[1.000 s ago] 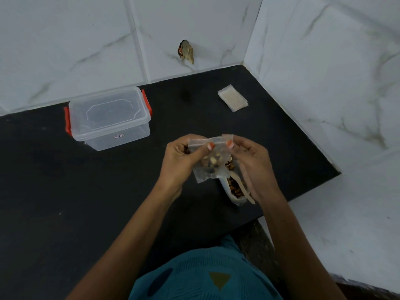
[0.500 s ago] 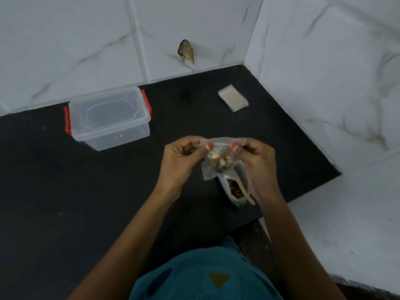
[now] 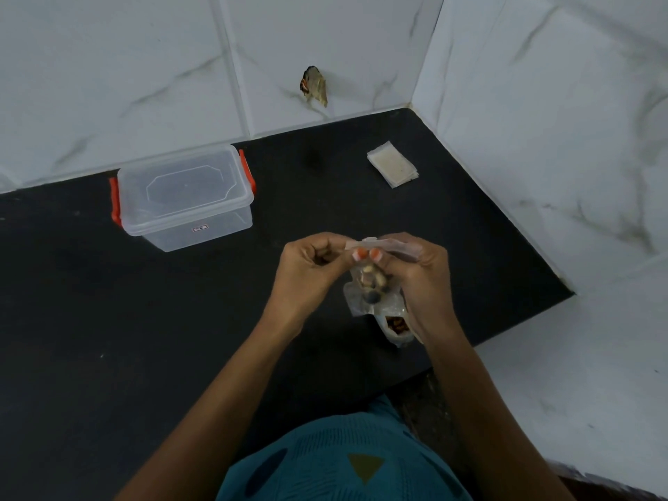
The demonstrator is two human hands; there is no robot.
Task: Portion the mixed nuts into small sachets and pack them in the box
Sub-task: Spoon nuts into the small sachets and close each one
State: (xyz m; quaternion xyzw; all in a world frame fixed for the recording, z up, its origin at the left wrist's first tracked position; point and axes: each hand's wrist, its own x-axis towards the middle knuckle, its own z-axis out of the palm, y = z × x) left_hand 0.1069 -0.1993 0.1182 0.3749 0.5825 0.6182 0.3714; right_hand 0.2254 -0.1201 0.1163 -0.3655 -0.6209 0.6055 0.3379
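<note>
The little clear sachet point(image 3: 370, 280) with a clump of mixed nuts in it is hanging just over the bench point(image 3: 108, 320), front right; the left hand point(image 3: 307, 273) and right hand point(image 3: 423, 280) are both pinching its crinkly top strip; right under it the bigger bag of nuts point(image 3: 395, 325) is sitting on the bench; the bench is looking smooth matte black, tucked into a corner of glossy white marble-veined wall tiles point(image 3: 108, 66); a clear lidded box point(image 3: 184, 197) with orange clips is sitting back left, a flat stack of empty sachets point(image 3: 393, 163) back right
</note>
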